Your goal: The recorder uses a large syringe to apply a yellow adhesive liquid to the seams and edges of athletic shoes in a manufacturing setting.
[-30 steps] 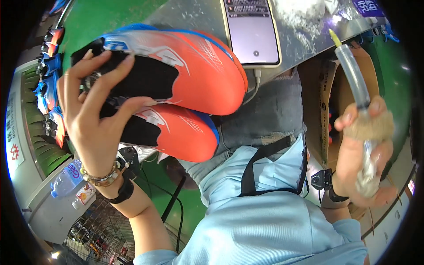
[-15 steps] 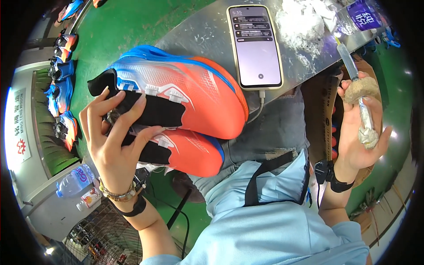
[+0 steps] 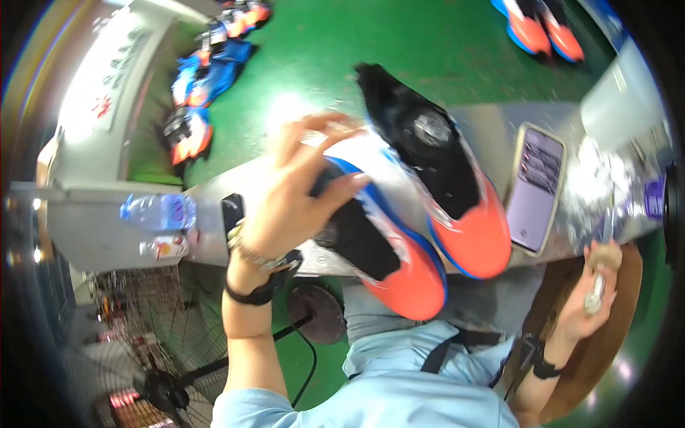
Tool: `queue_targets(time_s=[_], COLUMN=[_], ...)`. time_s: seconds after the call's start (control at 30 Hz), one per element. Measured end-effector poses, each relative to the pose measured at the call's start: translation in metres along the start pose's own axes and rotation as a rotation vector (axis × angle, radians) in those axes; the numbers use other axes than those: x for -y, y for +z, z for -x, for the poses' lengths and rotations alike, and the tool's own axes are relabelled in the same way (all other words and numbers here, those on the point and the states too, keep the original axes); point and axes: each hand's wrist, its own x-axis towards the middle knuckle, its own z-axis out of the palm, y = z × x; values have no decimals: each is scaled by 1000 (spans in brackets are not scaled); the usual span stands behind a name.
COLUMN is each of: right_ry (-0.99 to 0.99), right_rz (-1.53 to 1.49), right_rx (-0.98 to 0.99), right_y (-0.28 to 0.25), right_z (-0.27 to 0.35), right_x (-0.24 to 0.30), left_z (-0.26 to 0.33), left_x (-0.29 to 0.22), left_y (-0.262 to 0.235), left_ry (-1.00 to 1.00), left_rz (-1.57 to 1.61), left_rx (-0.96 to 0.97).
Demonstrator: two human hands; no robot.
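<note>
Two orange, white and blue running shoes with black uppers rest toe toward me at the table's near edge. My left hand is over the heel of the left shoe, fingers spread and blurred; whether it touches the shoe I cannot tell. The right shoe stands beside it, with a crumpled clear lump on its black tongue. On the far right, my right hand is closed round a syringe with a clear barrel, a thick tan ring and a foil-like wrapped end, its tip pointing away from me.
A phone lies right of the shoes, near white fluff and a white container. Bottles stand on the left ledge. Below is a fan. More shoes are on the green floor beyond.
The shoes, earlier held together on their sides, now sit apart with their openings upward. My left hand has loosened from them. The whole view has turned; the right hand still holds the syringe.
</note>
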Motion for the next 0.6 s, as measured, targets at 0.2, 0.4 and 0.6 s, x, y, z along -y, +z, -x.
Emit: queue_targets(time_s=[0.2,0.4,0.6], right_ry=[11,38,11], right_rz=[-65,-113,-78], right_rx=[-91,-139,-181], right_y=[25,31,25], right_z=[-6,1,2], right_x=[14,20,32], left_z=[-24,-58,-52], left_x=[12,23,30], left_y=[10,11,-13], left_ry=[143,115,203], left_rz=[382,151,63], left_rx=[22,478,490])
